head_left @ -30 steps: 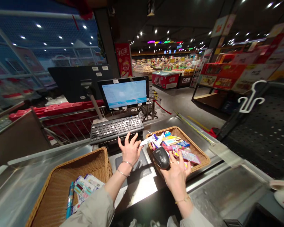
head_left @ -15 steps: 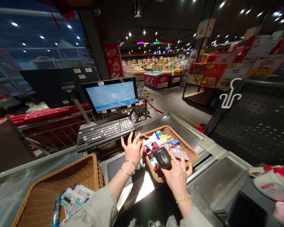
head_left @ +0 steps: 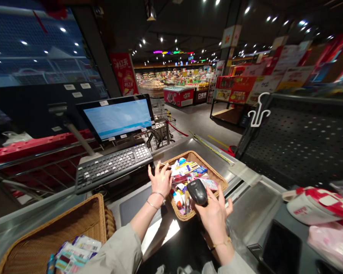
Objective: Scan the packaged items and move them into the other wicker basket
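1. Right hand (head_left: 213, 217), right of the frame's centre: fingers wrapped around a black scanner (head_left: 196, 192) over the central basket (head_left: 218, 179) of packets (head_left: 193, 167).
2. Left hand (head_left: 161, 182), near centre, at that basket's left edge: fingers partly spread; cannot tell whether they hold anything.
3. Lower left: second basket (head_left: 82, 220).

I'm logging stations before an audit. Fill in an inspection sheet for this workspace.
Surface: metal counter, with a grey pad between the baskets.
Things at hand: black scanner; right basket and left basket, both holding small packets.
Clutter: red-and-white item and dark flat device at right.
Hands: left hand at the right basket's left edge, grip unclear; right hand holds the black scanner.
Cables: none clearly visible.
Surroundings: keyboard, lit monitor, white hanger.
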{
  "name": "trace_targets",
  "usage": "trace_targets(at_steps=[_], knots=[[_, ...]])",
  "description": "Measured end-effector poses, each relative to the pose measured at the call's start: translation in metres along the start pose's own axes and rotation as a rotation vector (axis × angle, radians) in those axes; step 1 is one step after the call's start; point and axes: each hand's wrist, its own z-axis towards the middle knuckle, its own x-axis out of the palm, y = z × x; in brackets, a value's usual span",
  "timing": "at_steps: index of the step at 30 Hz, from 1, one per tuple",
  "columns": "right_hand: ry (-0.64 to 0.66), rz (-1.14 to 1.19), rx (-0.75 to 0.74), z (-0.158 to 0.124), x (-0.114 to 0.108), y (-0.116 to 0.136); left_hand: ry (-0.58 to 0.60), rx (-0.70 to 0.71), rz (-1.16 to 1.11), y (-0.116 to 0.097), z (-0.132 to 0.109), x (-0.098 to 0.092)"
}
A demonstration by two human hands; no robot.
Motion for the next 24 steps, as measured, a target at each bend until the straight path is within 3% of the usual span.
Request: trace_targets(at_steps=[20, 24], knots=[[0.008, -0.059, 0.073, 0.0, -0.008, -0.021, 0.059, 0.064, -0.008, -0.022, 0.017, 0.039], [0.017, -0.054, 0.082, 0.001, -0.006, -0.022, 0.05, 0.058, -0.013, -0.023, 0.017, 0.04]])
